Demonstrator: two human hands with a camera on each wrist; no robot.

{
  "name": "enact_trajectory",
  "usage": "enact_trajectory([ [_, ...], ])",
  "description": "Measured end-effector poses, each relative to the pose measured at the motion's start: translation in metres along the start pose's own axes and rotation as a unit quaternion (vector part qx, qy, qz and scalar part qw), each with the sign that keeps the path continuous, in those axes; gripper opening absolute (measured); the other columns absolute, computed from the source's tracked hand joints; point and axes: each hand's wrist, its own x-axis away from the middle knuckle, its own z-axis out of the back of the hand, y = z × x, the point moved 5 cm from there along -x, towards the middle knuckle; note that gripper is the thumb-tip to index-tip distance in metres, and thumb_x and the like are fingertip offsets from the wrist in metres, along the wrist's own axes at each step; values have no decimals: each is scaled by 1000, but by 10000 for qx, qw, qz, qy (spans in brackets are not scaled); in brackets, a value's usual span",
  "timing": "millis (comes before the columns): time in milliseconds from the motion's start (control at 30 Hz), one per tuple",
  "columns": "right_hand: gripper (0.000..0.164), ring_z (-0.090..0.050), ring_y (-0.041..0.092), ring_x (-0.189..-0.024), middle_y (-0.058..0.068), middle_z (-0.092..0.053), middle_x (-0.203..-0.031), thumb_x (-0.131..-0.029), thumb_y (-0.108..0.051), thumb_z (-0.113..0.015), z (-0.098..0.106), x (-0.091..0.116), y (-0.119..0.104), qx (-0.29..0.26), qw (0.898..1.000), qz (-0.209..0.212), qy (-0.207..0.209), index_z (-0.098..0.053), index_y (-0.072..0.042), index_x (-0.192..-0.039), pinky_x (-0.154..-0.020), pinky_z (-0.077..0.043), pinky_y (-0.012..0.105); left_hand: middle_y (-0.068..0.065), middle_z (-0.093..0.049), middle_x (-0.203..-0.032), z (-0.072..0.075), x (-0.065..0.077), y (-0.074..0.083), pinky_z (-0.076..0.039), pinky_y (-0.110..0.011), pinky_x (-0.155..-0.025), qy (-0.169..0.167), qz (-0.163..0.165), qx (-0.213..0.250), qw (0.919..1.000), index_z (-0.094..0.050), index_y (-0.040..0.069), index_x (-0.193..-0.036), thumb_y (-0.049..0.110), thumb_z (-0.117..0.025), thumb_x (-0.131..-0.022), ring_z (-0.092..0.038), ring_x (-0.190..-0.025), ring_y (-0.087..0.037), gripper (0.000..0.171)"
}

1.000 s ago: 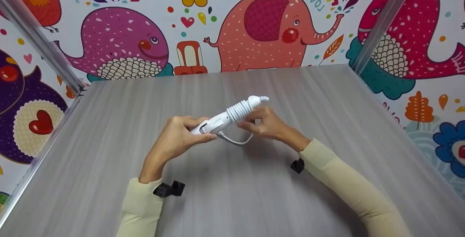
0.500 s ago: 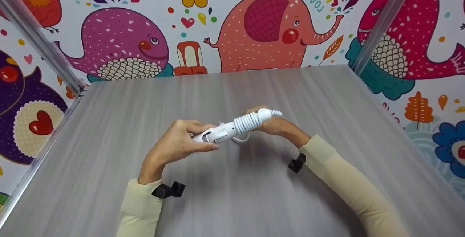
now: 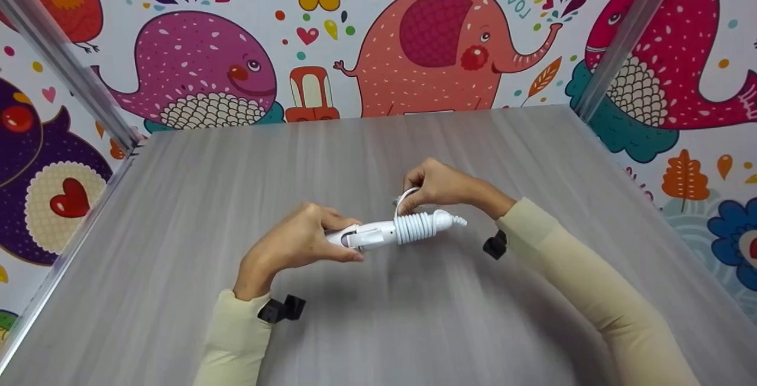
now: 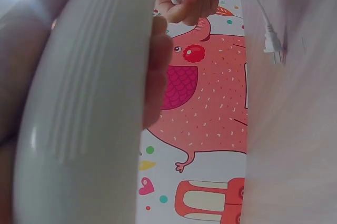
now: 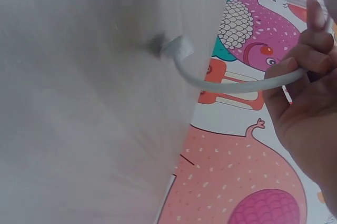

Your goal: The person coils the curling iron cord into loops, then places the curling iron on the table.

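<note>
A white hair straightener is held up over the table, its cord wound in several turns around the handle. My left hand grips the plain end, thumb along the near side and fingers on the far side. Beyond the coils, my right hand pinches the loose length of cord, which rises from the innermost turn. In the right wrist view that cord runs out of the curled fingers down to a white plug. The plug hangs close to the tabletop in the left wrist view.
The grey wood-grain table extends under both arms. Behind it stands a wall printed with cartoon animals. Metal posts rise at the back corners. A small black mount sits on each wrist.
The straightener has turned from a steep slant to nearly level and come slightly nearer. My right hand has carried the cord around behind the handle and up to its far side.
</note>
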Motion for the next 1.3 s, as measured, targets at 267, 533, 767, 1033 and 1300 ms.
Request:
enact_trajectory([
  [267, 18, -44, 8, -55, 7, -64, -65, -80, -30, -85, 3, 0, -12, 263, 9996, -17, 54, -76, -14, -76, -49, -35, 21, -2, -76, -111, -9, -6, 3, -50, -25, -64, -96, 154, -651, 9977, -79, 15, -110, 35, -90, -72, -61, -79, -10, 44],
  [533, 17, -49, 9, -57, -1, -64, -64, -79, -25, -86, 0, 1, -23, 398, 9973, 77, 618, -75, -13, -75, -52, -38, 21, -4, -77, -109, -13, -9, 0, -50, -28, -66, -120, 585, -726, 9956, -80, 11, -107, 35, -90, -72, -62, -77, -11, 43],
  [767, 15, -50, 9, -58, -2, -66, -65, -80, -24, -85, -1, 6, -34, 624, 9947, 244, 782, -75, -14, -74, -53, -39, 21, 2, -73, -82, -15, -11, -1, -39, -24, -56, -142, 850, -622, 9943, -81, 12, -96, 35, -88, -75, -51, -63, -8, 32],
  [1033, 16, -54, 10, -65, 2, -74, -82, -91, -25, -74, -4, 9, -40, 644, 9958, 332, 560, -79, -11, -92, -58, -44, 23, 4, -69, -76, -11, -11, -7, -36, -25, -55, 170, 1277, -829, 9882, -81, 15, -102, 37, -89, -73, -48, -62, -9, 37],
  [1300, 21, -57, 14, -72, 8, -76, -95, -98, -22, -64, -7, 11, -44, 464, 9969, 383, 508, -78, -8, -105, -62, -45, 23, 4, -72, -82, -7, -7, -12, -39, -27, -59, 578, 1524, -821, 9832, -81, 18, -102, 39, -89, -71, -52, -65, -11, 38],
])
